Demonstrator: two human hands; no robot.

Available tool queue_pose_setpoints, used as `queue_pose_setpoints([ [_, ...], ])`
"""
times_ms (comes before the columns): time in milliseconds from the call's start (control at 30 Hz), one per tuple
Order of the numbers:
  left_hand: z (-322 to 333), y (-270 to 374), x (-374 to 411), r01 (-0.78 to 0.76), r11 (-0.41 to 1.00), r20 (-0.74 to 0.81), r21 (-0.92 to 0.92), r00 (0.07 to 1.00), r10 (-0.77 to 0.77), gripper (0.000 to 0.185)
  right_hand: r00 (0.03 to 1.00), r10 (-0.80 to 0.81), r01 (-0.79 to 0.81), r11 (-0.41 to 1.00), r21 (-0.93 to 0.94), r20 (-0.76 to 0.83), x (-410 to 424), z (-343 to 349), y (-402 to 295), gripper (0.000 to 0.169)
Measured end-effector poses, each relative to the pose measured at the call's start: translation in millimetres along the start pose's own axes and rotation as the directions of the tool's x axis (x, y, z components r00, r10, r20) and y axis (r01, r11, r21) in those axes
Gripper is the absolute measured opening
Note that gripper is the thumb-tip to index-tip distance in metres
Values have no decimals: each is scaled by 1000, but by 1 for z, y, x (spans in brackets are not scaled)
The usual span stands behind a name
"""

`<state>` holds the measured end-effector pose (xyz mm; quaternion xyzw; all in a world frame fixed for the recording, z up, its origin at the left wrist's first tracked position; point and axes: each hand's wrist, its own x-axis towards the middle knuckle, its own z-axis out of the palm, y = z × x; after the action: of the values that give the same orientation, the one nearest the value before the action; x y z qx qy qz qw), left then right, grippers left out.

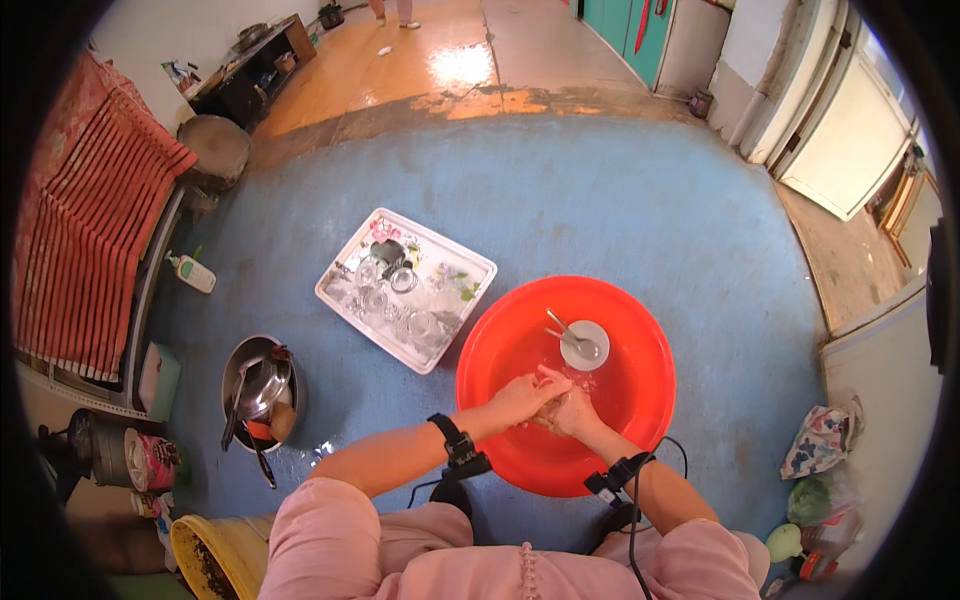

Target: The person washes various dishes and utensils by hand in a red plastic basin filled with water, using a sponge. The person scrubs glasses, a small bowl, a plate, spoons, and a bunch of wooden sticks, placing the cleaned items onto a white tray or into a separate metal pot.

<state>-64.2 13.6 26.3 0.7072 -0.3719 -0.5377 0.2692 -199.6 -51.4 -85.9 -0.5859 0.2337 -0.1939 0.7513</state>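
Observation:
My left hand [523, 397] and my right hand [576, 411] meet over the near part of a large red plastic basin [480, 442]. Between them they grip a brownish object [551, 418], mostly covered by the fingers, so its kind is unclear. Just beyond the hands, a small white bowl [585, 361] sits in the basin with metal spoons [568, 330] resting in it. Left of the basin lies a white tray [409, 358] with a floral print. Several clear glass cups [403, 280] stand on it.
A metal pot [229, 367] holding a steel bowl [262, 390] and utensils stands at left. Nearby are a pump bottle [193, 273] and a yellow bucket [187, 525]. Bags [817, 442] lie at right. Black cables [636, 510] hang from my wrists. Another person's legs [394, 10] show far off.

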Motion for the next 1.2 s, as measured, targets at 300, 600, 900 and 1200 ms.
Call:
queue_pose_setpoints([
  [300,-15,4,-14,-785,514,-5,345,546,838,39,738,395,-672,505,541,548,-8,-11,-42,10],
  [600,-8,-10,-6,-92,986,122,140,990,75,37,958,229,-223,973,-50,175,-11,21,-48,23],
  [900,-20,-17,-28,-491,822,71,288,867,493,54,760,563,-645,714,273,323,-8,13,-49,34],
  [1200,-25,-43,-3,101,919,-324,381,946,31,65,998,51,9,202,-979,20,-14,17,-50,45],
])
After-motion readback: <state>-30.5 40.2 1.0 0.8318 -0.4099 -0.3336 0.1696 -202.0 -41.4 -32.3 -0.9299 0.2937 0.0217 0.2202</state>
